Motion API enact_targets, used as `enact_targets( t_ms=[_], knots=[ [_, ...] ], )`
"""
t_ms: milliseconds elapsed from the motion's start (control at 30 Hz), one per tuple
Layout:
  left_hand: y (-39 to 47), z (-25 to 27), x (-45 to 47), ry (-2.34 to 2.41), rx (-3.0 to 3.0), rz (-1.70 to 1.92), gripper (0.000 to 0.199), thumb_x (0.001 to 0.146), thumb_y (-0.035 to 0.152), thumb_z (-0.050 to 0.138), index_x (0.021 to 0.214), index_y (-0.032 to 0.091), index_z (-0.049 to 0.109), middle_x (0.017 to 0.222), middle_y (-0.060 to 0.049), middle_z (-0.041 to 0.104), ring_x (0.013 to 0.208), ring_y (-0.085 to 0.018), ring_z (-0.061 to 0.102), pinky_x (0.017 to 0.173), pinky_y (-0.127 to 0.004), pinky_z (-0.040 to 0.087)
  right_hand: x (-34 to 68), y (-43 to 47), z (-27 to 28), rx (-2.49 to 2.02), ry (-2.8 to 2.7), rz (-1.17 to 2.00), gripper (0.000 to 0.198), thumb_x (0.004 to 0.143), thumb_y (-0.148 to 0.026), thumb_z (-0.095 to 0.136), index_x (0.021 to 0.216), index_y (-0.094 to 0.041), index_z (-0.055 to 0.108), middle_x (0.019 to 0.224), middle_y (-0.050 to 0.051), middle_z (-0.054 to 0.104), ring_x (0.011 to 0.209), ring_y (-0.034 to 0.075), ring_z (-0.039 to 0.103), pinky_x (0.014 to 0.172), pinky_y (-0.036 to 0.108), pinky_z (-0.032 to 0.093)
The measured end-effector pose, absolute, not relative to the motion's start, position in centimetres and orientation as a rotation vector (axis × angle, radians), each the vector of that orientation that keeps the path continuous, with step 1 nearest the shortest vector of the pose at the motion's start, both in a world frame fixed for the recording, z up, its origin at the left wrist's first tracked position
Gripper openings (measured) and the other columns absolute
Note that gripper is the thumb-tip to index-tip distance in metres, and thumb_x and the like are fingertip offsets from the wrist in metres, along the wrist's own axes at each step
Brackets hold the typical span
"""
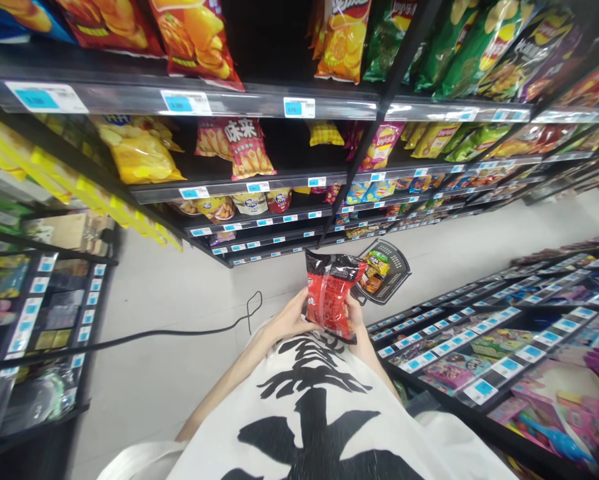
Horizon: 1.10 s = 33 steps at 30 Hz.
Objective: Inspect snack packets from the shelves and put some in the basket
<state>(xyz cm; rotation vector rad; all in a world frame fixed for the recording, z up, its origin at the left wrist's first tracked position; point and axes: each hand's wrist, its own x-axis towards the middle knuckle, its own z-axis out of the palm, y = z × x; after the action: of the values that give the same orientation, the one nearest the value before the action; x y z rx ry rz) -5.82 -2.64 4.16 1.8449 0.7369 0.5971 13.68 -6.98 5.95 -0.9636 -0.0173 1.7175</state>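
Note:
Between my two hands is a red and black snack bag, held upright in front of my white and black shirt. My left hand grips its left edge, thumb across the lower front. On the opposite side my right hand closes round the right edge, its fingers partly hidden by the bag. Just beyond the bag a dark shopping basket rests on the floor. Inside it lie green, yellow and orange snack packs.
Tall shelves of chip bags run along the far side, with price tags on their edges. Toy shelves stand close on my right, another rack on the left. A black cable crosses over the grey floor.

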Motion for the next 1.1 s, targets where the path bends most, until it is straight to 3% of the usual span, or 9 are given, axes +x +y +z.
enact_targets(
  t_ms=[167,233,367,433,767,967,1100],
  knots=[
    [-2.5,4.4,-5.8,0.712,1.861,0.595,0.100,0.074,0.048,0.083,0.154,0.022,0.030,0.154,-0.017,0.046,0.137,-0.035,0.051,0.116,-0.052,0.041,13.9,-6.8,6.1,-0.942,0.082,1.750,0.049,0.084,-0.047,0.074,0.048,-0.023,0.050,0.028,-0.010,0.030,0.025,0.009,0.034,0.032,0.020,0.039],
    [-2.5,4.4,-5.7,0.708,1.861,0.594,0.100,0.074,0.047,0.084,0.154,0.023,0.030,0.154,-0.017,0.045,0.137,-0.036,0.051,0.116,-0.052,0.041,13.9,-6.8,6.2,-0.966,0.105,1.732,0.048,0.086,-0.045,0.072,0.048,-0.023,0.051,0.028,-0.009,0.032,0.027,0.010,0.038,0.035,0.020,0.041],
    [-2.5,4.6,-5.6,0.726,1.851,0.573,0.102,0.072,0.045,0.085,0.155,0.023,0.029,0.154,-0.017,0.045,0.137,-0.037,0.051,0.116,-0.053,0.041,13.7,-6.8,6.3,-1.034,0.128,1.713,0.029,0.086,-0.041,0.072,0.066,-0.021,0.065,0.044,-0.003,0.058,0.054,0.019,0.066,0.059,0.028,0.058],
    [-2.5,4.8,-5.7,0.738,1.841,0.552,0.104,0.072,0.045,0.085,0.156,0.022,0.029,0.154,-0.017,0.045,0.136,-0.037,0.051,0.116,-0.053,0.041,13.6,-6.8,6.2,-1.069,0.106,1.712,0.026,0.083,-0.041,0.075,0.070,-0.020,0.067,0.050,-0.001,0.063,0.059,0.020,0.069,0.065,0.030,0.059],
    [-2.5,4.8,-5.9,0.755,1.829,0.549,0.101,0.071,0.043,0.085,0.154,0.021,0.031,0.155,-0.017,0.044,0.136,-0.036,0.051,0.116,-0.052,0.042,13.5,-6.9,5.2,-1.079,-0.089,1.681,0.051,0.081,-0.056,0.075,0.049,-0.024,0.051,0.031,-0.009,0.035,0.031,0.011,0.043,0.038,0.022,0.044],
    [-2.5,4.9,-5.8,0.731,1.845,0.552,0.098,0.073,0.043,0.084,0.153,0.021,0.031,0.153,-0.016,0.046,0.134,-0.035,0.053,0.115,-0.052,0.043,13.7,-6.9,5.3,-1.044,-0.087,1.729,0.051,0.080,-0.056,0.075,0.049,-0.023,0.054,0.030,-0.009,0.034,0.027,0.009,0.034,0.036,0.022,0.041],
    [-2.4,5.1,-5.7,0.721,1.860,0.558,0.096,0.072,0.044,0.085,0.151,0.022,0.035,0.151,-0.015,0.048,0.134,-0.035,0.053,0.114,-0.051,0.044,13.8,-6.8,5.9,-1.009,-0.102,1.740,0.057,0.081,-0.058,0.074,0.044,-0.023,0.047,0.029,-0.009,0.030,0.027,0.010,0.038,0.037,0.022,0.042]
  ],
)
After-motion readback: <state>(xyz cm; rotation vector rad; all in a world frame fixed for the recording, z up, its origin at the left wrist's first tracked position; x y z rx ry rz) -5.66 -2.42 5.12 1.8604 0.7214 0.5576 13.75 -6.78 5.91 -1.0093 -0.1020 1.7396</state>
